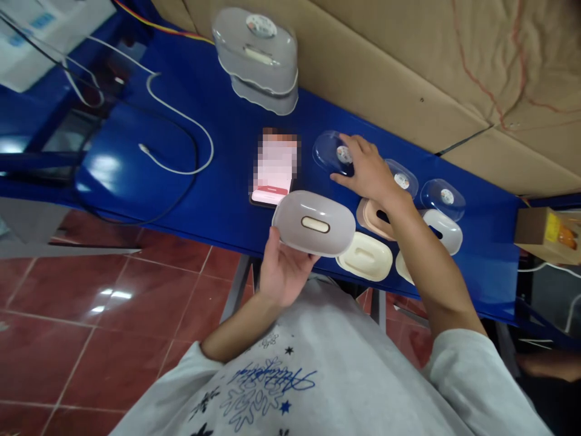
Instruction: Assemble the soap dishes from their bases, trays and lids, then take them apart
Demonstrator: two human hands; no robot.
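My left hand (287,266) holds a grey oval box (290,221) from below, thumb on its near left side. A slot in the box top shows cream inside. My right hand (365,166) spans the right part of a clear oval cover (325,151) with a round sticker, thumb at its near edge and fingertips at the far edge. Under my right forearm are a peach box (368,217) with a dark slot and a second clear cover (411,181). A cream oval tray (370,260) lies just right of the grey box, near the table's front edge.
A phone (275,172) with a lit screen lies left of the covers. Stacked grey translucent covers (227,39) stand behind it. A third clear cover (431,197) and a white box (454,236) are at right. A white cable (181,115) curls across the blue table (240,151).
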